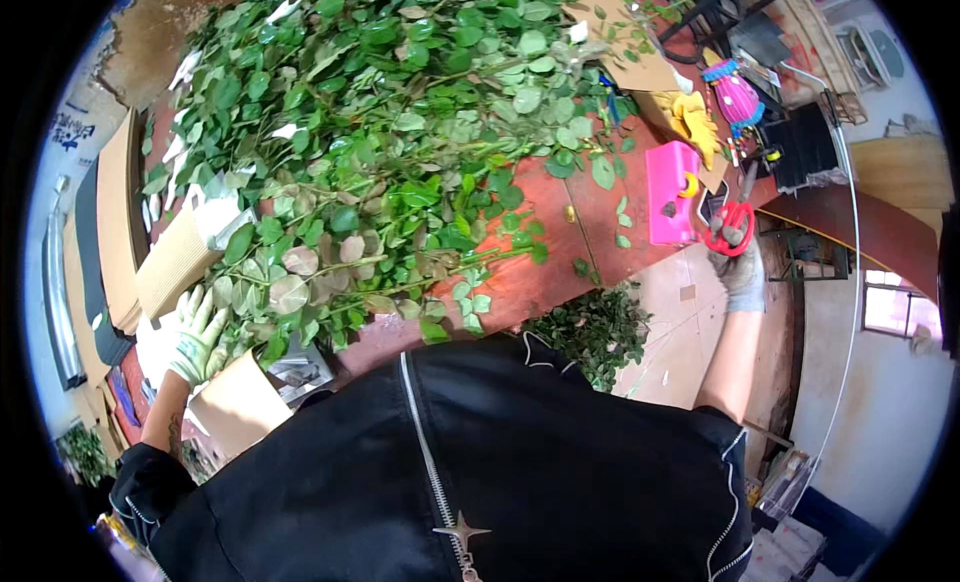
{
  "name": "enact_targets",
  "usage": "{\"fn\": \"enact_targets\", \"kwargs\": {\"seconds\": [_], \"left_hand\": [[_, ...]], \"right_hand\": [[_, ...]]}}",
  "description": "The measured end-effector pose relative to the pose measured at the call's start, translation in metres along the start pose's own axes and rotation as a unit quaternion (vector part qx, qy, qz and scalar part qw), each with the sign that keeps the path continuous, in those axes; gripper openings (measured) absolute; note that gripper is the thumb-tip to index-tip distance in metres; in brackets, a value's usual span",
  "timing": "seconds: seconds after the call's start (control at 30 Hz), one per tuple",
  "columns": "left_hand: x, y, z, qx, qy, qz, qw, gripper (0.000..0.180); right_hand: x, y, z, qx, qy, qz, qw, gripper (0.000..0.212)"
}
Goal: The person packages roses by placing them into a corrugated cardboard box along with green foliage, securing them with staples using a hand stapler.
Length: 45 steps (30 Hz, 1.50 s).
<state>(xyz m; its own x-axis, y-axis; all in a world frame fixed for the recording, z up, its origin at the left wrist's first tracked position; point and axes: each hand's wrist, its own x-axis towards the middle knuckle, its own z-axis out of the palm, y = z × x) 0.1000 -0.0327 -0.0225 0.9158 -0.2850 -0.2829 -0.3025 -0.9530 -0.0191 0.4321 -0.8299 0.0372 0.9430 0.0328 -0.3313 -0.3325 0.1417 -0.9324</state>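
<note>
A thick heap of cut leafy stems (390, 132) covers most of the red table (560, 232). At the heap's lower left edge lies my left hand (199, 337) in a pale glove, fingers spread, beside the leaves and white paper. Whether it presses on the stems I cannot tell. Over at the right, my right hand (742, 272) in a grey glove closes around red-handled scissors (733, 227), blades pointing up and away. The scissors are beside a bright pink container (668, 197) at the table's right end.
Yellow gloves (695, 124) and a pink-and-blue item (737, 94) lie beyond the pink container. Corrugated cardboard (180, 257) stands at the left, with another piece (238, 402) near my left forearm. More leaves (590, 332) lie on the floor below the table edge.
</note>
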Motion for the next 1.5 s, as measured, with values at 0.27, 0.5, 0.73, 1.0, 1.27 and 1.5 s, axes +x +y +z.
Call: {"fn": "enact_targets", "kwargs": {"seconds": [0.27, 0.5, 0.73, 1.0, 1.27, 1.5], "left_hand": [[0.011, -0.012, 0.008, 0.027, 0.0, 0.007, 1.0, 0.07], [0.003, 0.005, -0.005, 0.057, -0.013, -0.019, 0.998, 0.055], [0.002, -0.003, 0.004, 0.036, -0.011, -0.014, 0.999, 0.062], [0.007, 0.007, -0.008, 0.037, -0.048, -0.048, 0.997, 0.057], [0.004, -0.003, 0.006, 0.029, -0.051, -0.065, 0.996, 0.064], [0.008, 0.003, -0.004, 0.042, -0.022, -0.036, 0.998, 0.051]], "right_hand": [[-0.061, 0.138, 0.113, 0.046, -0.128, 0.062, 0.989, 0.047], [-0.05, 0.136, 0.171, 0.241, -0.247, 0.189, 0.919, 0.063], [0.014, 0.122, 0.171, 0.095, -0.418, 0.17, 0.888, 0.045], [0.02, 0.102, 0.224, -0.144, -0.248, 0.262, 0.921, 0.039], [0.07, 0.134, 0.214, -0.303, -0.292, 0.246, 0.873, 0.027], [0.059, 0.145, 0.203, -0.43, -0.299, 0.065, 0.849, 0.027]]}}
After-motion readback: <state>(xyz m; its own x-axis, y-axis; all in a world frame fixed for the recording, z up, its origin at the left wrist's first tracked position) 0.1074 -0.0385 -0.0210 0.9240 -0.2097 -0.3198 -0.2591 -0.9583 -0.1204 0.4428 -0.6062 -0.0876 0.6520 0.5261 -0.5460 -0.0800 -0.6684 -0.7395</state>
